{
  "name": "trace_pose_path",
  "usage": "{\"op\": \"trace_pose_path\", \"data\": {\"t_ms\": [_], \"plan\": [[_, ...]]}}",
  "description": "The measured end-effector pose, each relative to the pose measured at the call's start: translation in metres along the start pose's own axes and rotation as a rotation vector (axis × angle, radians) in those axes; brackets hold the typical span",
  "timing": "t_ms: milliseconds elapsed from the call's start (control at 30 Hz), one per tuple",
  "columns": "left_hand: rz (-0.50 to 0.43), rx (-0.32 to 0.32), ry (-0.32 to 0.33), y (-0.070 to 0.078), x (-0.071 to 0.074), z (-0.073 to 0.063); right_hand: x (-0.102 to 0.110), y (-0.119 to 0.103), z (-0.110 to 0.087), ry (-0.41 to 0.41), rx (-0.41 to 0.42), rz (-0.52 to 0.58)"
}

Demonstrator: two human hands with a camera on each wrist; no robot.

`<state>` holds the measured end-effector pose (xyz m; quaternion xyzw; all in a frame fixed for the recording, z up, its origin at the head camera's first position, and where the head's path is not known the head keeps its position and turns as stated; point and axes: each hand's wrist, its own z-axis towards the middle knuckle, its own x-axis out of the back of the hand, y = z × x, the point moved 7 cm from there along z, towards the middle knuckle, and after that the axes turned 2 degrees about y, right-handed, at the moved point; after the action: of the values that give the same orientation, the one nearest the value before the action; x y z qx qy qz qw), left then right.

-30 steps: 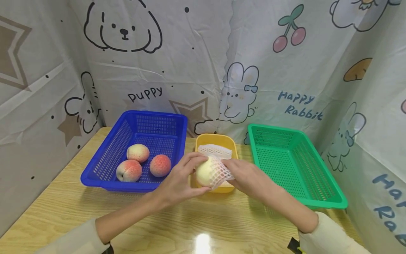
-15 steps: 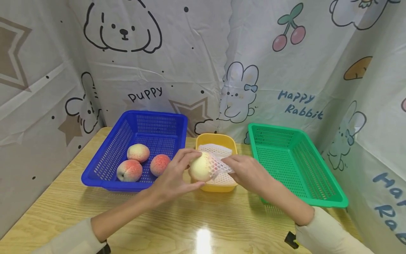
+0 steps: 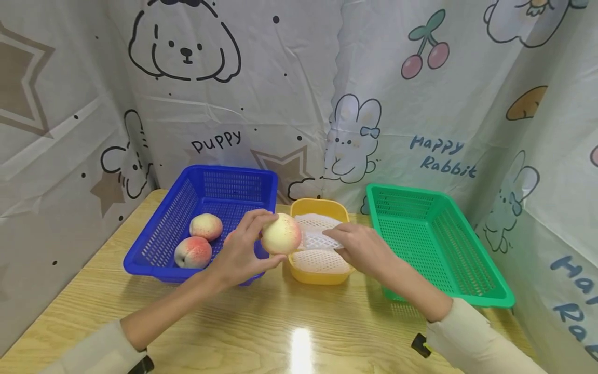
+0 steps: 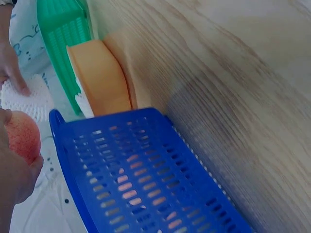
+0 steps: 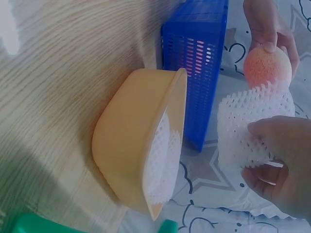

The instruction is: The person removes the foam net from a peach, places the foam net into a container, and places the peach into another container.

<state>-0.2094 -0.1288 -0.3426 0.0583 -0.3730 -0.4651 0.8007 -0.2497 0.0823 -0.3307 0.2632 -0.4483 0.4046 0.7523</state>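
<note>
My left hand (image 3: 240,249) holds a pale yellow and pink peach (image 3: 282,234) between thumb and fingers, near the blue basket's right side. To its right, my right hand (image 3: 366,250) pinches a white foam fruit net (image 5: 240,128). The net's toothed edge lies right at the peach in the right wrist view; whether they touch I cannot tell. Below the hands stands a small yellow bin (image 3: 322,279) with more white foam nets (image 3: 322,262) in it. The blue basket (image 3: 233,169) contains peaches (image 3: 193,252), one mostly hidden behind my left hand.
A green basket (image 3: 416,228) stands on the right of the wooden table (image 3: 224,332). Behind and at both sides hangs a printed cloth (image 3: 289,93), close to the baskets' far rims.
The left hand has moved left with the peach, which has come out of the foam net. The right hand has stayed about in place, still pinching the net.
</note>
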Motion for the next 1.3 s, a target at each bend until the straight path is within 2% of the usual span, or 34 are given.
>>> {"op": "trace_pose_path", "data": {"t_ms": [100, 267, 400, 800, 1033, 1300], "plan": [[0.003, 0.018, 0.015, -0.007, 0.003, -0.001, -0.006, 0.005, 0.001, -0.016, -0.013, -0.021], [-0.023, 0.059, 0.010, -0.021, 0.006, -0.002, -0.015, 0.013, 0.004, -0.042, -0.055, -0.061], [-0.007, 0.092, 0.005, -0.030, 0.009, -0.001, -0.021, 0.018, 0.007, -0.058, -0.081, -0.064], [0.012, 0.157, -0.007, -0.046, 0.014, 0.000, -0.041, 0.029, 0.011, -0.097, -0.151, -0.080], [0.041, 0.195, -0.014, -0.055, 0.019, -0.001, -0.053, 0.026, 0.012, -0.092, -0.107, -0.166], [0.066, 0.225, -0.011, -0.064, 0.023, -0.002, -0.068, 0.018, 0.012, -0.019, -0.024, -0.276]]}}
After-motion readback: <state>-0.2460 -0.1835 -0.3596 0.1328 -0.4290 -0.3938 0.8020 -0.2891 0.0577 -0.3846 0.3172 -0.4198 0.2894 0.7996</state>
